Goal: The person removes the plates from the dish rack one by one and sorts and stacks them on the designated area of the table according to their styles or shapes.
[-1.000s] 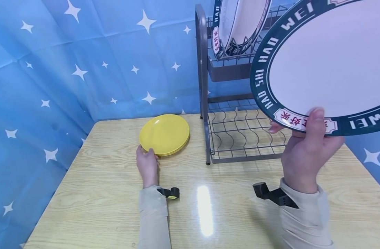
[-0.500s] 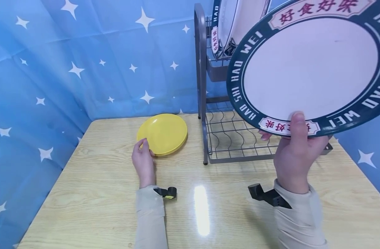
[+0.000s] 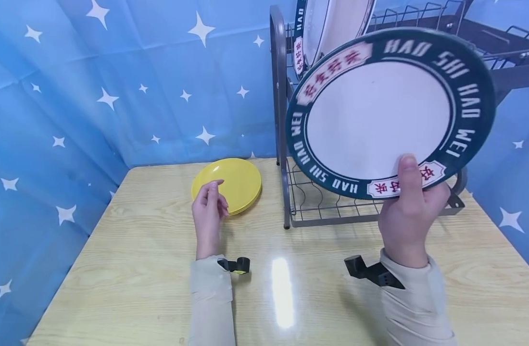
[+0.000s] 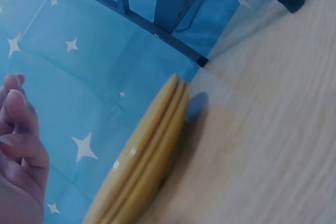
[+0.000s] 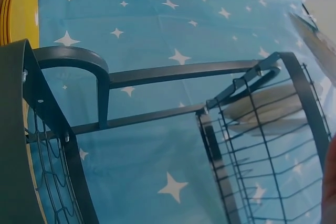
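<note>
The left hand (image 3: 209, 211) was loosely curled; the right hand (image 3: 407, 223) sensibly pinched the round, white, probably stiff, slippery plate (image 3: 374, 120) by its dark-green rim (image 3: 484, 84).

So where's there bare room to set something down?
The table is bare between the left sleeve and the blue curtain, and between both sleeves, in front of the rack. Crowded: the yellow plates, near the left hand; the upper tier, holding other plates. The large plate in the right hand partly hides the lower tier.

Plate stack (image 3: 236, 185) on table (image 3: 139, 264) left of rack (image 3: 281, 96), single plate (image 3: 377, 120) before rack, curtain (image 3: 139, 48) behind.
</note>
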A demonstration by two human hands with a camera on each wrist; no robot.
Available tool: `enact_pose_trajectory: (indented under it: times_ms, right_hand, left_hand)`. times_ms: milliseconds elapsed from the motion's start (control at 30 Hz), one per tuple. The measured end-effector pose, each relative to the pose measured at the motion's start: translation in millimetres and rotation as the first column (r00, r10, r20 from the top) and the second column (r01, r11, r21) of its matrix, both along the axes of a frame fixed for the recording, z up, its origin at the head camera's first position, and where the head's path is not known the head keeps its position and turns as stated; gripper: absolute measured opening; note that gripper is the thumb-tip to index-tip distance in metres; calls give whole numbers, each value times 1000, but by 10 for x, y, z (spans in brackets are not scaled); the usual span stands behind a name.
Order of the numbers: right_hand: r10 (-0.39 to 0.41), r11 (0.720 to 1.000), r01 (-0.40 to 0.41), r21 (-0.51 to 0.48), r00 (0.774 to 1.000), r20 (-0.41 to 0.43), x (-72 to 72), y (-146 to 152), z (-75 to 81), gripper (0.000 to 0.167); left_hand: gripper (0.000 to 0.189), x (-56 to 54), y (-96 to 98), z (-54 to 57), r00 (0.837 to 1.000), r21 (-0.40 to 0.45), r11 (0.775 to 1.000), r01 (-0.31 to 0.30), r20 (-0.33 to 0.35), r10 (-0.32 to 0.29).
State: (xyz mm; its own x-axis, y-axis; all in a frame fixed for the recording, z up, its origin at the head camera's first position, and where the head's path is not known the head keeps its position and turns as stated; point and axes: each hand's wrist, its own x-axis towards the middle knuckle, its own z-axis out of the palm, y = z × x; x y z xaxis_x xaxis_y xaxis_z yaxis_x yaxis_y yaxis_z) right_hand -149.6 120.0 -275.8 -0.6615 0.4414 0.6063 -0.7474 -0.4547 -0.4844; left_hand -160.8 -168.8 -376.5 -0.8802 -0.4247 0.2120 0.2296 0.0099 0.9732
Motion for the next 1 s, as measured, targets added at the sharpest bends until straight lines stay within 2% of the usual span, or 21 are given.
enact_pose_trajectory:
  times_ms: [133, 300, 467, 567, 800, 900, 1000]
  right_hand:
    - [-6, 994, 2, 108, 999, 36, 19, 27, -17, 31]
    - [-42, 969, 25, 244, 997, 63, 27, 39, -52, 29]
    - [-47, 965, 30, 261, 997, 59, 16, 28, -63, 31]
    - [-59, 959, 39, 282, 996, 61, 13, 21, -66, 30]
    - [-84, 935, 46, 352, 992, 92, 24, 15, -78, 30]
    - [-69, 935, 27, 353, 992, 107, 26, 10, -88, 30]
    - [-64, 931, 23, 364, 993, 100, 20, 8, -103, 28]
  left_hand:
    - [35, -9, 0, 31, 998, 13, 1000, 1, -62, 0]
    - [39, -26, -29, 37, 995, -11, 1000, 0, -101, -1]
    - [37, -2, -13, 124, 994, -55, 998, 40, -102, -45]
    - [36, 50, 26, 221, 993, -96, 993, 71, -91, -80]
    - [32, 181, 155, 438, 985, -233, 961, 146, -59, -164]
    - [31, 215, 193, 494, 977, -270, 947, 171, -81, -199]
    - [30, 196, 192, 466, 968, -287, 938, 194, -98, -230]
